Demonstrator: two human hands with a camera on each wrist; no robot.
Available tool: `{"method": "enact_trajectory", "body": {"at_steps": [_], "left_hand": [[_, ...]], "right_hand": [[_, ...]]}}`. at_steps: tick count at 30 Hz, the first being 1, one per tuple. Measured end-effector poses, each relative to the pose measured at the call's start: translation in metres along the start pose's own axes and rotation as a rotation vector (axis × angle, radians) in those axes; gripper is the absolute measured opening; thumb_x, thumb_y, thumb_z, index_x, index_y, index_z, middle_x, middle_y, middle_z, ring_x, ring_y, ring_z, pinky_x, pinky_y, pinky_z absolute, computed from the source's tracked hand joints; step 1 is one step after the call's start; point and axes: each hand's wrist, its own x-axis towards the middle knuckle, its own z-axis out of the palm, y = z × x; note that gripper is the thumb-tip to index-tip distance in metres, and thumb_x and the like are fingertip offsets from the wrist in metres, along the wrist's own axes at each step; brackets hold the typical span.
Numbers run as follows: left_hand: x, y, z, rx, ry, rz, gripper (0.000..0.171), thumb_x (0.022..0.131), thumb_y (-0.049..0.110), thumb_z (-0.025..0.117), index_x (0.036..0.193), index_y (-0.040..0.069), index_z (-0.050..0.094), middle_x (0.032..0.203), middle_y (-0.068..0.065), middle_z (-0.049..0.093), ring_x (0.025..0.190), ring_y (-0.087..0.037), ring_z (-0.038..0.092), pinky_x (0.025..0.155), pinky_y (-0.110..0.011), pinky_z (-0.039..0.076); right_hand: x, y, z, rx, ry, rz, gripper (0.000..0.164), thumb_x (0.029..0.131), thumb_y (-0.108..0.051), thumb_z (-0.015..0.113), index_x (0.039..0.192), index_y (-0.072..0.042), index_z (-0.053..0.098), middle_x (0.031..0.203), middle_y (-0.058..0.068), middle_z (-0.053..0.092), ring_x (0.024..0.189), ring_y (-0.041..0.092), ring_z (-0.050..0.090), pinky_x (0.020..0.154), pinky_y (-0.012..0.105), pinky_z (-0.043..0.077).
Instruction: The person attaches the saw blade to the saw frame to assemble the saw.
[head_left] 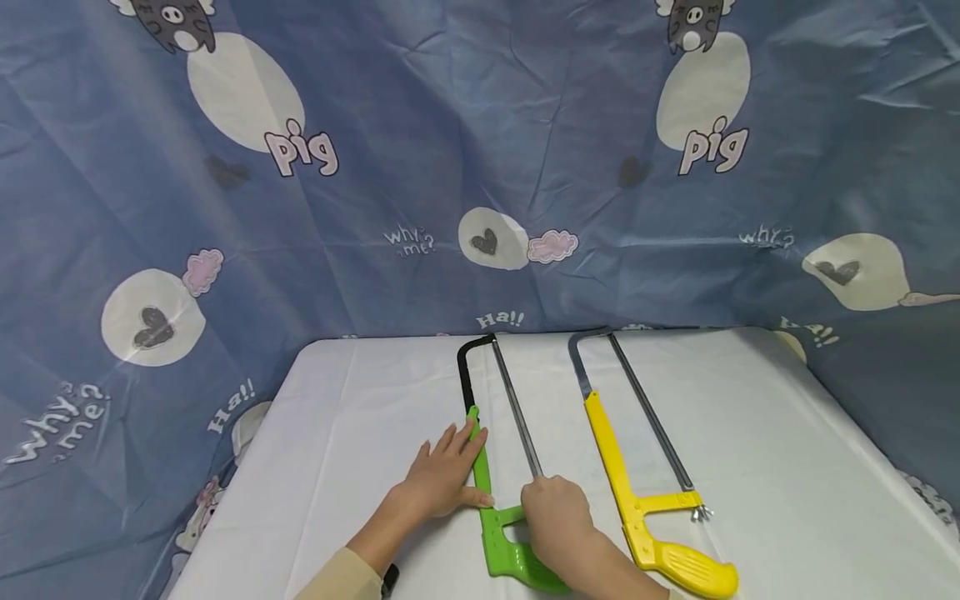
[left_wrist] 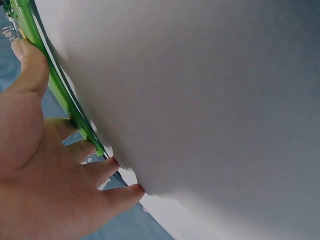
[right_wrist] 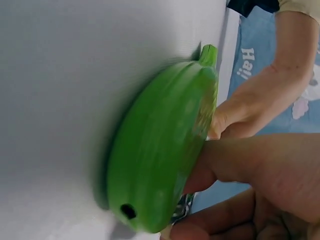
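A green-handled hacksaw (head_left: 482,475) lies on the white-covered table, its black frame end pointing away. My left hand (head_left: 444,477) rests across its frame with fingers spread and nearly straight; the left wrist view shows the thumb (left_wrist: 34,70) along the green frame. At the near end of the blade (head_left: 516,404), my right hand (head_left: 557,521) grips the saw with curled fingers. In the right wrist view, a metal part (right_wrist: 182,207) shows between thumb and fingers beside the green handle (right_wrist: 150,145); its exact shape is mostly hidden.
To the right lies a second hacksaw (head_left: 611,450) with a yellow handle, a grey frame end and a wing nut (head_left: 701,512) at its blade's near end. A blue printed cloth (head_left: 420,167) hangs behind and around the white table (head_left: 360,417).
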Motion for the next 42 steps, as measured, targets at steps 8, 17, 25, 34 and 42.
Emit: {"method": "enact_trajectory", "body": {"at_steps": [8,17,25,34,42], "left_hand": [[0.003,-0.002,0.003,0.002,-0.004,-0.002,0.101,0.080,0.062,0.068,0.158,0.013,0.026,0.167,-0.014,0.017,0.151,-0.043,0.022,0.112,-0.071,0.026],[0.002,0.001,0.000,-0.016,-0.010,-0.010,0.101,0.080,0.060,0.069,0.158,0.012,0.027,0.167,-0.015,0.017,0.151,-0.043,0.021,0.113,-0.071,0.025],[0.000,0.002,0.000,0.003,-0.001,0.004,0.101,0.079,0.060,0.069,0.157,0.011,0.028,0.166,-0.016,0.019,0.151,-0.043,0.023,0.112,-0.071,0.028],[-0.001,0.001,0.000,0.013,-0.009,-0.006,0.101,0.080,0.060,0.069,0.158,0.012,0.027,0.166,-0.015,0.019,0.151,-0.042,0.023,0.112,-0.070,0.027],[0.000,0.001,0.000,0.021,-0.009,-0.013,0.101,0.081,0.061,0.068,0.158,0.013,0.025,0.167,-0.015,0.017,0.152,-0.042,0.022,0.113,-0.069,0.027]], "right_hand": [[-0.003,0.008,0.008,0.124,0.086,0.034,0.013,0.066,-0.007,0.078,0.062,-0.006,0.066,0.056,0.003,0.056,0.048,0.010,0.048,0.042,0.025,0.046],[-0.007,0.014,0.010,0.278,0.100,0.089,0.019,0.065,-0.012,0.079,0.058,-0.007,0.062,0.051,-0.002,0.050,0.045,0.009,0.040,0.040,0.022,0.036],[-0.011,0.014,0.010,0.316,0.125,0.119,0.021,0.063,-0.012,0.077,0.053,-0.009,0.059,0.049,-0.004,0.046,0.044,0.009,0.036,0.040,0.021,0.032],[-0.012,0.018,0.011,0.408,0.078,0.151,0.033,0.063,-0.016,0.081,0.048,-0.014,0.052,0.046,-0.006,0.043,0.044,0.008,0.035,0.041,0.022,0.032],[-0.014,0.025,0.014,0.553,0.057,0.185,0.030,0.061,-0.011,0.073,0.045,-0.017,0.048,0.040,-0.010,0.037,0.038,0.006,0.033,0.037,0.022,0.032]]}}
